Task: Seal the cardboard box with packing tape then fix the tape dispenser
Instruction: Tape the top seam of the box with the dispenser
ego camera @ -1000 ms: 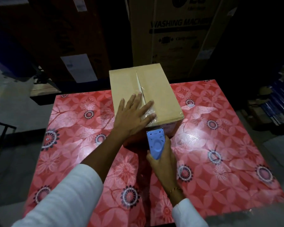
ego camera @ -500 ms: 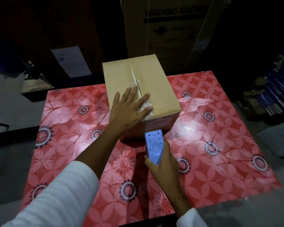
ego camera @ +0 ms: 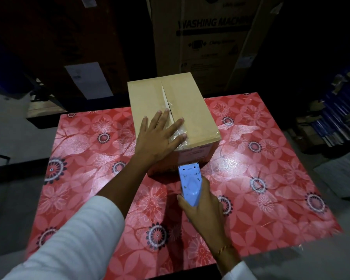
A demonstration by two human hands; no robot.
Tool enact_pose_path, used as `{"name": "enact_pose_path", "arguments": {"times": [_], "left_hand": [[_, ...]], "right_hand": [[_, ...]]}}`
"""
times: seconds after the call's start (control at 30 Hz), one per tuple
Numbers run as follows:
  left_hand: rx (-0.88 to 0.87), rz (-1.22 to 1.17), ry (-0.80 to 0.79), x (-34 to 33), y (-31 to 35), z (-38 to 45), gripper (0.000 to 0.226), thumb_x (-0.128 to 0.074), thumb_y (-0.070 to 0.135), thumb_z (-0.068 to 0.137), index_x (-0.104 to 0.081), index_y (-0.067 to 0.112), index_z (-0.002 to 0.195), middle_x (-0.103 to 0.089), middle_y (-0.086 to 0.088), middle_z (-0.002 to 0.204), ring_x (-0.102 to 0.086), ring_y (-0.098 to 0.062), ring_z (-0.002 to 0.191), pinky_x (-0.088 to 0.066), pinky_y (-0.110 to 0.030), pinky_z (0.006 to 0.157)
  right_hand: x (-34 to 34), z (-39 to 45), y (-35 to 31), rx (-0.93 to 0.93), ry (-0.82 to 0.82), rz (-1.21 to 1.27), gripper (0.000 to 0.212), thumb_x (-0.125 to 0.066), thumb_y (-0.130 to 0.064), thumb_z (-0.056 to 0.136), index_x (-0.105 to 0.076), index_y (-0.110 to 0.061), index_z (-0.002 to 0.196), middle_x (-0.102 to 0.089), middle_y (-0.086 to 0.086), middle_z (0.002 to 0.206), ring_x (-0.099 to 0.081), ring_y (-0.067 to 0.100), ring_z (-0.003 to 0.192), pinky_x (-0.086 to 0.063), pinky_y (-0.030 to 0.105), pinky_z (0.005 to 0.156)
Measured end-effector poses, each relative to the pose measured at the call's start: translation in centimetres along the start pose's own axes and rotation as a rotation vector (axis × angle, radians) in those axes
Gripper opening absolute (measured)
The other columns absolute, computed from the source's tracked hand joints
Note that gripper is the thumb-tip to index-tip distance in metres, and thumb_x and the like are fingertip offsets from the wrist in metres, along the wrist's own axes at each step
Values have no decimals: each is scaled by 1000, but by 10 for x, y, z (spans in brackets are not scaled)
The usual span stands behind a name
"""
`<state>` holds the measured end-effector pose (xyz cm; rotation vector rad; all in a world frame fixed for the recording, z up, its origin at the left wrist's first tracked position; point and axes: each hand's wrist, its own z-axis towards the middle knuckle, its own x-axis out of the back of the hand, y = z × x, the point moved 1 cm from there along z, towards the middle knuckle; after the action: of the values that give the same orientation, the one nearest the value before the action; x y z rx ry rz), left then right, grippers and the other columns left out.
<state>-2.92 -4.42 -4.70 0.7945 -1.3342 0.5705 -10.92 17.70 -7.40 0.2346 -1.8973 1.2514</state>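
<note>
Left hand is lying flat, fingers spread, on the cardboard box; right hand is gripping the blue tape dispenser just near of it, a washing-machine carton standing far behind.

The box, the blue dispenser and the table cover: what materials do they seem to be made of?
Box: matte tan cardboard, judging by the folded flaps; a glossy crinkled strip near the left hand looks like clear plastic tape.
Blue dispenser, held in the right hand: probably moulded plastic, smooth, scuffed, with a toothed front edge.
Table cover: likely vinyl or laminate; the printed flowers reflect light.
</note>
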Motion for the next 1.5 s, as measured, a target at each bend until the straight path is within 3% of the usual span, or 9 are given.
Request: {"name": "enact_pose_path", "arguments": {"times": [0.2, 0.43, 0.63, 0.8, 1.17, 1.5], "left_hand": [[4, 2, -4, 1, 0, 1, 68, -7, 74, 90, -15, 48, 153, -3, -2, 167, 1, -21, 153, 0, -56, 121], [-2, 8, 11, -2, -1, 1, 69, -7, 75, 90, -16, 48, 152, -6, -2, 167, -1, -22, 153, -1, -56, 120], [-14, 8, 15, -3, -2, 2, 68, -7, 75, 90, -16, 48, 152, -6, -2, 167, -1, -22, 153, -2, -56, 120], [-6, -1, 16, -3, -2, 2, 67, -8, 75, 90, -17, 49, 152, -6, -1, 167, -2, -21, 153, -2, -56, 120], [-11, 10, 12, -2, -2, 1, 70, -5, 75, 89, -16, 47, 152, -7, -3, 167, -2, -23, 153, -3, -58, 120], [-5, -1, -3, 1, 0, 0, 69, -7, 75, 89, -17, 47, 152, -5, -3, 167, -2, -22, 153, -2, -57, 120]], "right_hand": [[3, 6, -3, -14, -21, -24, 67, -65, -63, 76, -37, -28, 125, -71, 2, 108, -68, 33, 91, -55, 40, 77], [-3, -7, 5, 13, 9, 24, 78, -76, -50, 79, -36, -25, 140, -67, 1, 124, -69, 25, 101, -57, 34, 76], [-3, -13, 6, 31, 53, 1, 73, -74, -45, 80, -39, -25, 140, -67, -1, 120, -67, 22, 96, -52, 28, 74], [-4, -20, 11, 4, 0, -41, 72, -71, -45, 82, -36, -24, 141, -66, 2, 121, -67, 27, 99, -57, 37, 78], [2, -14, 19, -17, -53, -39, 62, -68, -53, 80, -41, -26, 129, -68, 4, 112, -66, 29, 89, -54, 34, 67], [6, -11, 18, -4, -75, -71, 60, -65, -59, 79, -39, -27, 122, -69, 5, 108, -67, 32, 88, -56, 39, 70]]}}
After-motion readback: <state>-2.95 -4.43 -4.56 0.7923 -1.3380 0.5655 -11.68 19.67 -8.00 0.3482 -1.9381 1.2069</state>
